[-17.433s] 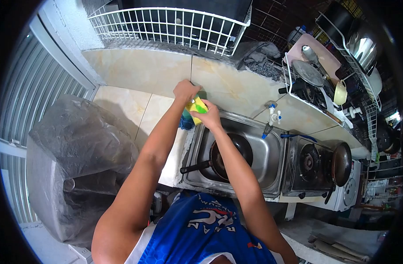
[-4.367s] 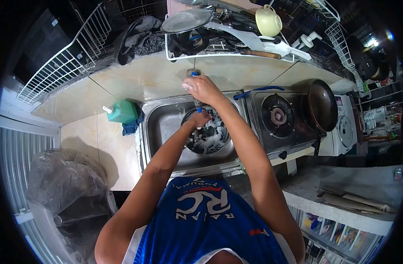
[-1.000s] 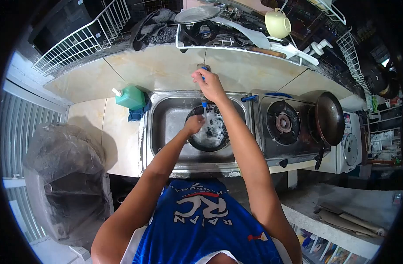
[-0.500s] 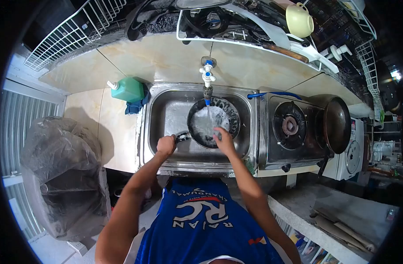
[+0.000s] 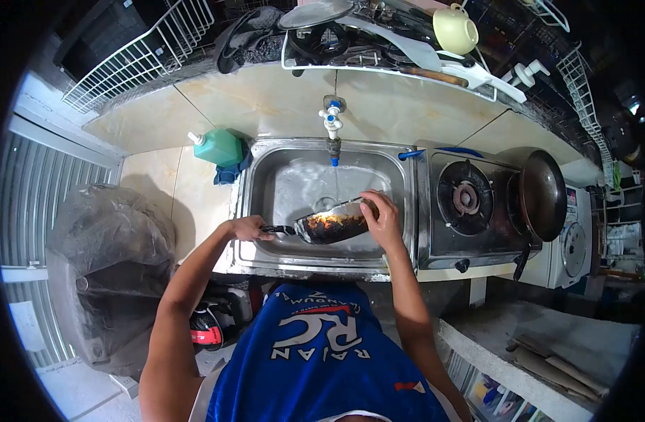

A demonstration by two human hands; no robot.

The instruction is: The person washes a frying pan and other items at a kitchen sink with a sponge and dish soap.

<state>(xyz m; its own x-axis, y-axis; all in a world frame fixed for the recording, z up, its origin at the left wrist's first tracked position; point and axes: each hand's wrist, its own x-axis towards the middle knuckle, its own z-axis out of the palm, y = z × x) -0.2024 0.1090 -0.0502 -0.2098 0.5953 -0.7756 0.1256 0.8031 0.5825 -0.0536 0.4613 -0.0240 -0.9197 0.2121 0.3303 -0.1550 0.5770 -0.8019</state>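
Note:
A dark frying pan [image 5: 331, 228] is tilted up on its side over the steel sink [image 5: 266, 169], its scorched, orange-flecked underside towards me. Its black handle points left, and my left hand [image 5: 248, 228] is closed around it. At the opposite side, my right hand [image 5: 383, 216] grips the pan's rim, fingers over the edge. Most of the pan's inside is hidden from view. Behind the pan, the white and blue faucet [image 5: 331, 123] stands over the basin, with a faint stream of water below its spout. Wet streaks cover the basin floor.
A green soap bottle [image 5: 219, 148] stands on a dark blue cloth left of the sink. On the right are a gas stove [image 5: 466, 198] and another pan [image 5: 544, 195]. Above hangs a utensil rack [image 5: 386, 70] with a yellow cup [image 5: 455, 29]. A plastic-covered object [image 5: 111, 274] is at left.
The pan has gone from lying face up under the running water to tilted on its side, nearer me. My right hand has moved from its inside to its rim.

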